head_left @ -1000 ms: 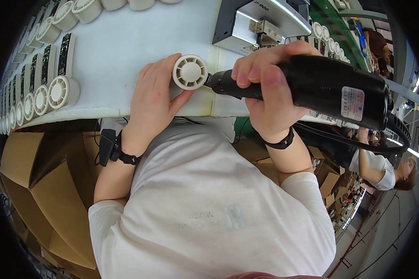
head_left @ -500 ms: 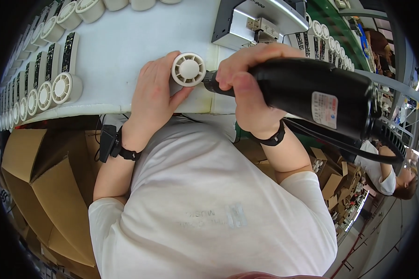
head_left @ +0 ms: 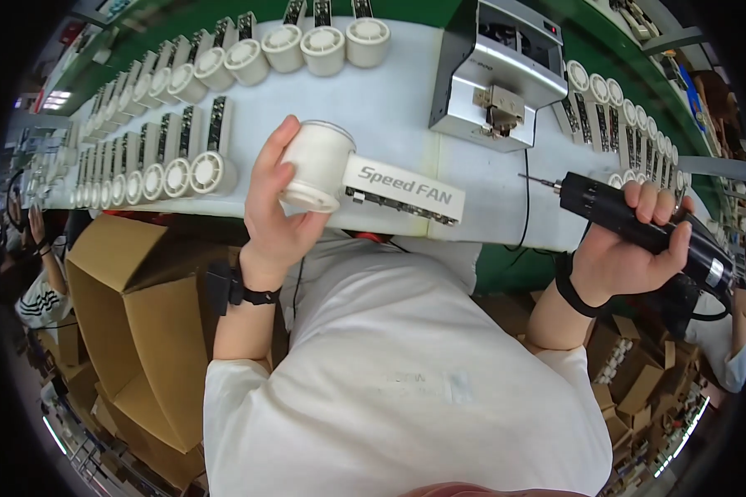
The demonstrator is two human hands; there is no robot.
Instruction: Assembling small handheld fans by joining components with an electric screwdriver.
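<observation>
A white handheld fan (head_left: 315, 166) is in my left hand (head_left: 278, 219), gripped by its round head with thumb and fingers. Its straight handle points right, and a strip of dark circuit board shows along the lower edge. My right hand (head_left: 630, 257) is wrapped round a black electric screwdriver (head_left: 617, 211). The thin bit points left, apart from the fan, and a cable trails from the rear end. Behind them on the white table (head_left: 398, 99) stands a silver and black box-shaped machine (head_left: 501, 91) with a metal fitting on its front.
Rows of similar fans (head_left: 211, 174) with exposed circuit boards line the table's left and back. More fans (head_left: 613, 99) stand at the right. An open cardboard box (head_left: 141, 331) lies below the front edge at left. Other people are at both far sides.
The screwdriver has pulled away from the fan to the right. My left hand has turned the fan, so its handle now shows pointing right. The view has shifted too.
</observation>
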